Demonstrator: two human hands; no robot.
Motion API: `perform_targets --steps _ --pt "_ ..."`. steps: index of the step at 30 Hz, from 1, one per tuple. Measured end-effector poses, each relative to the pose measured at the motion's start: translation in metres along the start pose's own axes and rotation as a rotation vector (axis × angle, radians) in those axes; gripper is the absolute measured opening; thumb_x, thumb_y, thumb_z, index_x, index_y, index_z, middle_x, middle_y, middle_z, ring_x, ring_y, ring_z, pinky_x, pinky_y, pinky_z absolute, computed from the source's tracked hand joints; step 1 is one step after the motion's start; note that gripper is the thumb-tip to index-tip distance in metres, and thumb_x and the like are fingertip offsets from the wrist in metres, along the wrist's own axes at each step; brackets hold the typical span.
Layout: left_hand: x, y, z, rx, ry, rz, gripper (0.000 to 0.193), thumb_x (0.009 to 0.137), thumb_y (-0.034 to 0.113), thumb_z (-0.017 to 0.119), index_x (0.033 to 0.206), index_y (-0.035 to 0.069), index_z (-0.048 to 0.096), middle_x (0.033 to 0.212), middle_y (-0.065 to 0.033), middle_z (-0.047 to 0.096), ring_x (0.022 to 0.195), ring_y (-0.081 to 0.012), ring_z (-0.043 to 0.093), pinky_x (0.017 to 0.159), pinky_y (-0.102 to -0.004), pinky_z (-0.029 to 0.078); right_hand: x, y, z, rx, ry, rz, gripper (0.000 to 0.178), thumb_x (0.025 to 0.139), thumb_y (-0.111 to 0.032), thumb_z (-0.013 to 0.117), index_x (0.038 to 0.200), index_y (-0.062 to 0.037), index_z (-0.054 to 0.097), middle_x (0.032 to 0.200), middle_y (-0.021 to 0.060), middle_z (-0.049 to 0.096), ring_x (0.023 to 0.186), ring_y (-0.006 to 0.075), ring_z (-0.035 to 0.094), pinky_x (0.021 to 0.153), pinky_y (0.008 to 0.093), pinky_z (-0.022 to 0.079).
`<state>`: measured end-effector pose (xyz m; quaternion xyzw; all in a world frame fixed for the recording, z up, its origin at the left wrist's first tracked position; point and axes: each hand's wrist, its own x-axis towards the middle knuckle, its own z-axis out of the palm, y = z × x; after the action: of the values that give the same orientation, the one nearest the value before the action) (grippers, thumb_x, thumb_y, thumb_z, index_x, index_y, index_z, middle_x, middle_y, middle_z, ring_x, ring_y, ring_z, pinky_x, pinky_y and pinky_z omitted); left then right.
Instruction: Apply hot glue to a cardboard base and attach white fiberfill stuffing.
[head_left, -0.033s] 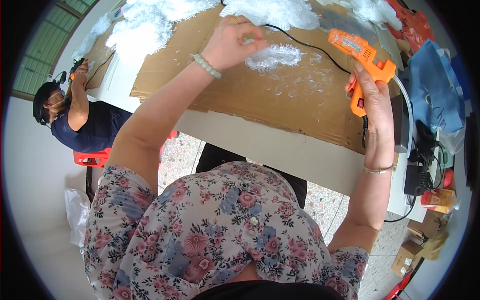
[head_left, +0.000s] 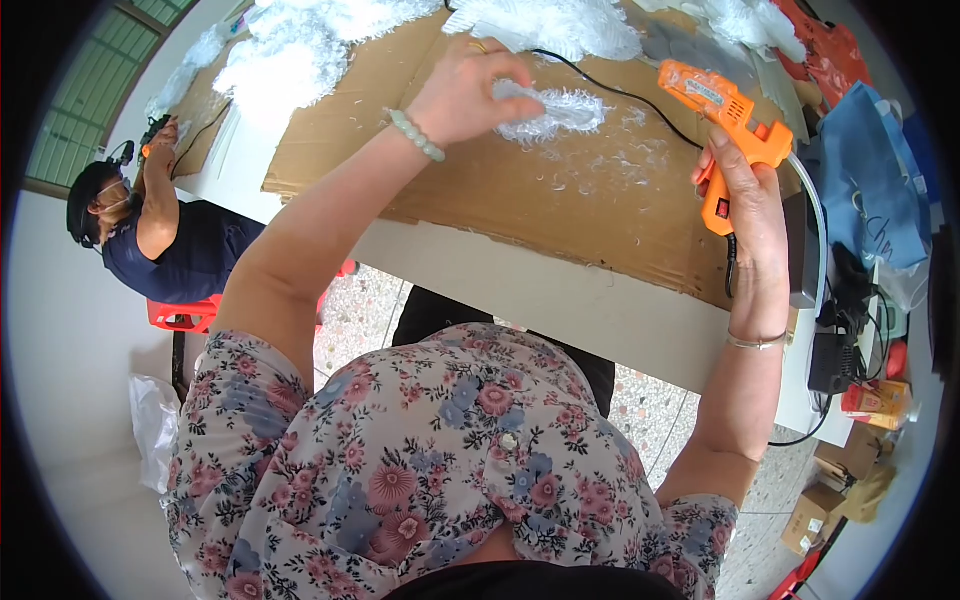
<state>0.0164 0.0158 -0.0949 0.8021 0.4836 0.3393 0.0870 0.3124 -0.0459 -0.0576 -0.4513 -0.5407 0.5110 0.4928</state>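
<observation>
One cardboard-covered table [head_left: 560,300], speckled floor [head_left: 650,400]

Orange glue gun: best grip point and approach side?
Grip the glue gun by its handle, the part hanging below the body, where the right hand wraps it now. Come from the person's side, behind the handle: the nozzle points away toward the white feather piece under the left hand, and the black cord exits the handle's bottom, so stay above it.

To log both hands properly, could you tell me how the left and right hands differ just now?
The left hand presses a white feather tuft onto the cardboard; the right hand grips an orange glue gun above it. The left wrist has a bead bracelet, the right a thin bangle. Both are bare.
</observation>
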Motion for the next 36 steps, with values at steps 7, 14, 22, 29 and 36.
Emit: perform_targets --steps 7,14,22,29,36 --pt "-0.002 -0.018 0.012 0.149 0.017 0.144 0.018 0.068 0.029 0.073 0.073 0.014 0.065 0.093 -0.0047 0.061 0.095 -0.0270 0.052 0.082 -0.0386 0.042 -0.001 -0.005 0.000 -0.044 0.001 0.030 0.036 0.086 -0.033 0.060 0.108 -0.0052 0.057 0.071 -0.0006 0.054 0.063 0.0096 0.052 0.057 0.0224 0.040" --pt "-0.006 -0.001 0.006 0.215 -0.050 0.229 0.017 0.070 0.031 0.071 0.074 0.015 0.067 0.090 -0.0027 0.061 0.092 -0.0249 0.054 0.084 -0.0392 0.040 -0.004 -0.007 -0.001 -0.060 -0.015 0.062 0.038 0.086 -0.033 0.059 0.112 -0.0044 0.056 0.071 -0.0008 0.054 0.063 0.0093 0.052 0.057 0.0222 0.040" --pt "0.001 -0.017 -0.014 -0.341 0.007 -0.253 0.034 0.066 0.032 0.076 0.090 0.012 0.062 0.093 -0.0038 0.060 0.087 -0.0255 0.056 0.078 -0.0351 0.045 -0.006 -0.009 0.001 -0.092 0.014 0.068 0.030 0.086 -0.033 0.059 0.099 -0.0058 0.058 0.070 -0.0004 0.054 0.062 0.0091 0.053 0.055 0.0222 0.040" --pt "-0.013 -0.007 -0.009 0.073 -0.085 -0.048 0.049 0.069 0.030 0.074 0.109 0.013 0.052 0.094 -0.0065 0.060 0.087 -0.0235 0.056 0.076 -0.0323 0.047 -0.009 -0.014 0.008 -0.104 0.013 0.086 0.028 0.086 -0.034 0.060 0.095 -0.0070 0.058 0.070 -0.0003 0.054 0.062 0.0093 0.053 0.055 0.0225 0.040" --pt "-0.006 -0.013 -0.023 -0.253 0.102 -0.344 0.022 0.072 0.021 0.069 0.090 0.010 0.063 0.080 -0.0061 0.062 0.085 -0.0256 0.057 0.073 -0.0342 0.047 -0.010 -0.013 0.004 -0.092 0.017 0.079 0.032 0.085 -0.035 0.060 0.100 -0.0064 0.058 0.070 -0.0007 0.054 0.063 0.0095 0.053 0.056 0.0221 0.040"
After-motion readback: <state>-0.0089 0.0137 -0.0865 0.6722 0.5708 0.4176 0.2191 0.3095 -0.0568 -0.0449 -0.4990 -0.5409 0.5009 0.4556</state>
